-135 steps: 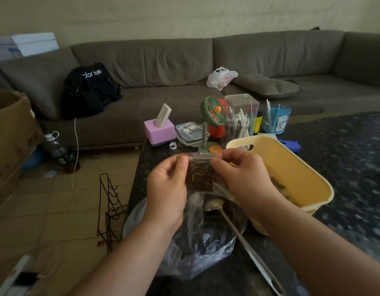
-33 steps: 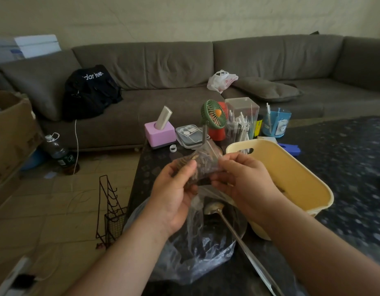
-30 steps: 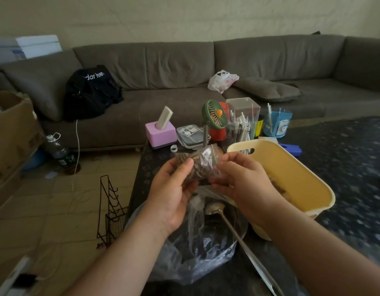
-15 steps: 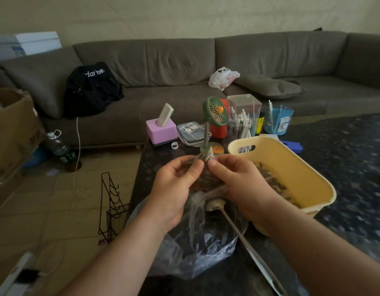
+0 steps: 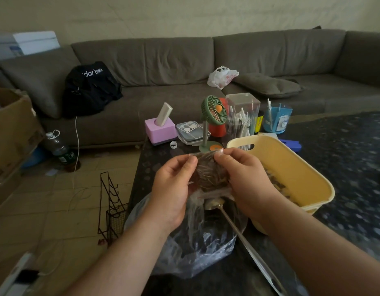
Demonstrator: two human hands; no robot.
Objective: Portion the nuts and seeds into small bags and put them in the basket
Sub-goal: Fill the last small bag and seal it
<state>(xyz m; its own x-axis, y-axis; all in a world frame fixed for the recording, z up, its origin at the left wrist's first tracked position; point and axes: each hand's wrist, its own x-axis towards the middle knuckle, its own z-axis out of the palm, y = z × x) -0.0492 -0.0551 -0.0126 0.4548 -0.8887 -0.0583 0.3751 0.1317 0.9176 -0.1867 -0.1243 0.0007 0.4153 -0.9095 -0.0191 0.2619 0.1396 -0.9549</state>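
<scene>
Seeds fill the small bag our left hand and right hand pinch by its top edge, basket at three o'clock; we should press the seal fully before dropping it in.

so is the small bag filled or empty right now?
Filled. Dark seeds show through the clear small bag, which both hands pinch at its top edge, left hand and right hand. Whether it is sealed, cannot tell.
</scene>
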